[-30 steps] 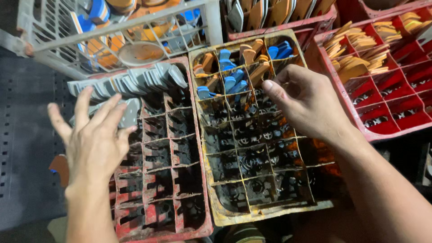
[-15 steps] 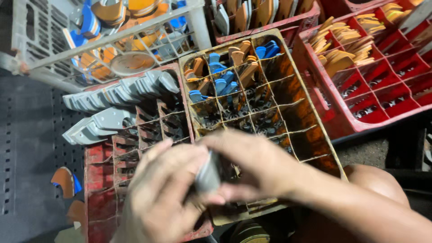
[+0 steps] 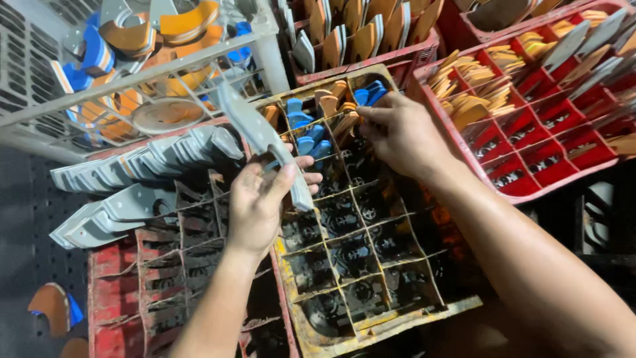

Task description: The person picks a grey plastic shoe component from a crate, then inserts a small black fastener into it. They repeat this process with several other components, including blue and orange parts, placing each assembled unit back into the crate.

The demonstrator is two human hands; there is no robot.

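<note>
My left hand (image 3: 260, 199) grips a long grey curved flat piece (image 3: 262, 139) and holds it up over the seam between two crates. My right hand (image 3: 397, 129) reaches into the far cells of the yellow divided crate (image 3: 384, 318), its fingertips pinched on the brown and blue flat pieces (image 3: 331, 116) that stand there. Whether those fingers hold one of them I cannot tell. Most cells of the yellow crate are dark and bare.
A red divided crate (image 3: 112, 298) on the left carries rows of grey pieces (image 3: 146, 162). A white wire basket (image 3: 132, 86) with orange and blue parts sits far left. Red crates (image 3: 530, 179) with tan pieces stand on the right and behind.
Both hands were together low over the crates around a grey piece. Now the left hand holds it up alone and the right hand has reached to the yellow crate's far cells.
</note>
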